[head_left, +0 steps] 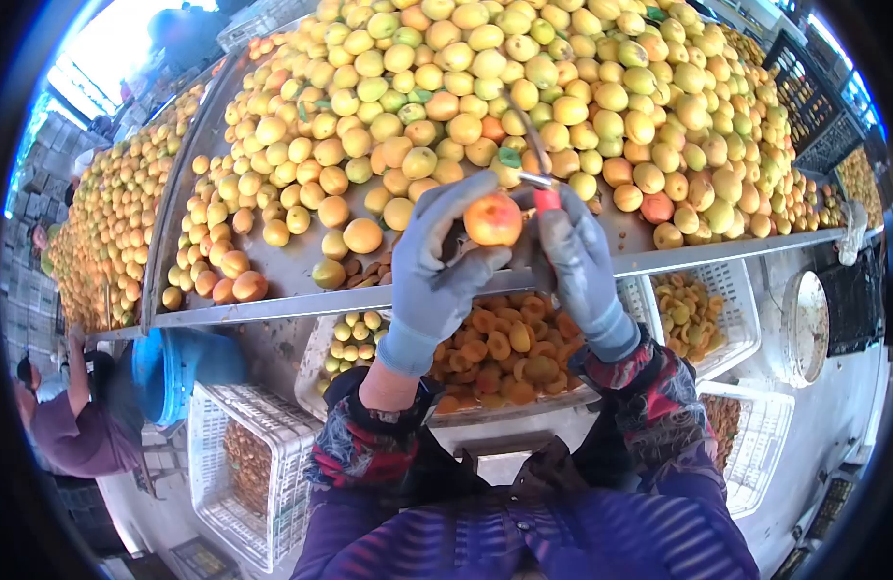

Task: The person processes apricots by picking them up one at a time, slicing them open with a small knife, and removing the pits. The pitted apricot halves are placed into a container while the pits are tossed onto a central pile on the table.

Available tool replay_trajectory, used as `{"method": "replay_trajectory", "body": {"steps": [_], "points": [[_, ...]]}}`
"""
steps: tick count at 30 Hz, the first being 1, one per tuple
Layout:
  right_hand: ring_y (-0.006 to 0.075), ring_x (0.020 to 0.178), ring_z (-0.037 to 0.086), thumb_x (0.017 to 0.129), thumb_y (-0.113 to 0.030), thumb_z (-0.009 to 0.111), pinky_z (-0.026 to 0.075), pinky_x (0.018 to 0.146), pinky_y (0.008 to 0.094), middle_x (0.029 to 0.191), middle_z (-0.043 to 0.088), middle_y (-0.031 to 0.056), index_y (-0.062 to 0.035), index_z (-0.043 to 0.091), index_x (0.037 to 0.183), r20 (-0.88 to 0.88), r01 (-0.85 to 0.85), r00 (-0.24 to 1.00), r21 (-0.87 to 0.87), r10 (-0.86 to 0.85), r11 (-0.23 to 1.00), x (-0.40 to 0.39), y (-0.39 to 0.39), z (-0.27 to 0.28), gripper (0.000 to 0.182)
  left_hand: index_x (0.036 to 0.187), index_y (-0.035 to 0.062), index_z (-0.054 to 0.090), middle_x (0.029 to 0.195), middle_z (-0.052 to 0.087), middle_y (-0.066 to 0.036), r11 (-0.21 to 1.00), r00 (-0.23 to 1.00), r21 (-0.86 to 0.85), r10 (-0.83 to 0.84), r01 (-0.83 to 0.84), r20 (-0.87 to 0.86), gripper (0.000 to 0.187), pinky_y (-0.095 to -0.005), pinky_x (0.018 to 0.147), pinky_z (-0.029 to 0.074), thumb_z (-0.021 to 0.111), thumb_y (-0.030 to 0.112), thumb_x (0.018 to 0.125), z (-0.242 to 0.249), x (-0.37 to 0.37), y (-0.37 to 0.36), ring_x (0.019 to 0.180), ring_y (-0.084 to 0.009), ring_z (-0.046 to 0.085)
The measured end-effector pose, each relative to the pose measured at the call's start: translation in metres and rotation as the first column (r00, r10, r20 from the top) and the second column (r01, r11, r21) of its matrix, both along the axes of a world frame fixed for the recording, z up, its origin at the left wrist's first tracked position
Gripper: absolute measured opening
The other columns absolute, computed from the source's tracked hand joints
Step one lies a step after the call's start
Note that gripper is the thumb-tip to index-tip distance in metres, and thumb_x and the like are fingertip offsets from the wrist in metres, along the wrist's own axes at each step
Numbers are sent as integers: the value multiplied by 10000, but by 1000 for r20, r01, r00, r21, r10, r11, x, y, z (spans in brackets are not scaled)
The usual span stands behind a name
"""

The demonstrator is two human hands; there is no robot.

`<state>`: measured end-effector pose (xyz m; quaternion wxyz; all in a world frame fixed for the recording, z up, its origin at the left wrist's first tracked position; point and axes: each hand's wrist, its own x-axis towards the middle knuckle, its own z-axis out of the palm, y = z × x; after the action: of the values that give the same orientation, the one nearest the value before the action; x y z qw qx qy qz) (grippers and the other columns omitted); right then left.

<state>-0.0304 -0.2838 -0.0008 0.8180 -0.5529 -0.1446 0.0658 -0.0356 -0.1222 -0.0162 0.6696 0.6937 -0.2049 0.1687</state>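
Observation:
Between the gloved thumb and fingers of my left hand (437, 266) is an apricot (492, 219), orange with a red blush. My right hand (577, 256), also gloved, grips the red handle of a knife with a curved blade (529, 130), which points up and away over the fruit. Both hands are above the front edge of a metal table (369, 302). A large heap of whole apricots (485, 63) covers the table beyond them. Below my hands, a container of halved apricots (509, 353) stands close to my body.
White crates (236, 527) stand low at left and another white crate (761, 454) at right. A blue barrel (161, 377) is under the table at left. A person in a purple shirt (89, 435) is at far left. A black crate (804, 92) sits at back right.

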Motion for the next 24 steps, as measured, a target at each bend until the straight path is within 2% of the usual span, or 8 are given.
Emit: {"method": "replay_trajectory", "body": {"steps": [3,7,9,11,16,18,20,24], "points": [[18,650,445,917,-170,591,394,584,175,792,486,-50,-28,549,1092,-131,20,991,-71,-29,997,5,2,-8,229,1276,31,528,1186,516,-101,996,999,80,-47,45,23,576,-315,931,419,717,48,732,-1,-1,-10,1066,-200,507],[11,702,421,901,-147,611,379,615,174,806,482,-50,-32,551,1085,-286,14,958,-53,-29,999,1,0,1,225,1280,-17,500,1162,498,-105,999,1000,48,-18,17,17,480,-299,925,408,645,158,857,0,-2,-14,1053,-196,500],[10,708,405,903,-131,605,364,608,175,804,480,-52,-32,555,1065,107,168,981,-59,-162,984,3,7,-15,196,1255,-47,496,1135,521,-116,1000,999,-19,19,-20,-26,431,-291,886,428,570,210,917,-3,-5,-23,1012,-187,522],[10,702,408,904,-125,601,366,600,174,807,484,-50,-31,557,1049,103,163,982,-37,-158,986,2,9,-16,179,1206,-58,512,1054,572,-121,999,995,-14,49,-51,-89,370,-281,844,447,524,199,940,-4,-6,-26,933,-175,553],[14,673,403,906,-113,594,365,579,173,787,484,-53,-27,562,1009,54,145,988,-1,-145,989,-1,12,-22,138,1137,-54,532,895,607,-100,992,991,0,128,-129,-43,284,-258,774,461,464,162,966,-8,-4,-30,809,-154,572],[11,670,412,902,-104,597,373,579,172,763,495,-51,-19,562,998,138,167,978,-59,-158,984,-1,12,-25,133,1117,-48,538,856,607,-91,986,986,29,163,-163,-21,264,-251,748,462,451,155,972,-5,-7,-30,779,-144,571],[11,670,417,899,-104,603,375,573,175,751,499,-49,-18,559,983,172,180,972,-100,-162,978,1,12,-31,128,1071,-34,549,821,599,-62,985,971,8,173,-174,-166,248,-236,673,447,437,168,983,-4,-11,-29,717,-110,548],[9,684,429,893,-104,616,383,564,183,745,512,-42,-18,548,934,241,180,961,-171,-136,969,2,11,-30,117,1021,-16,553,772,570,-32,983,958,-31,166,-178,-233,245,-216,559,407,425,190,991,-6,-10,-29,619,-65,489]]}}
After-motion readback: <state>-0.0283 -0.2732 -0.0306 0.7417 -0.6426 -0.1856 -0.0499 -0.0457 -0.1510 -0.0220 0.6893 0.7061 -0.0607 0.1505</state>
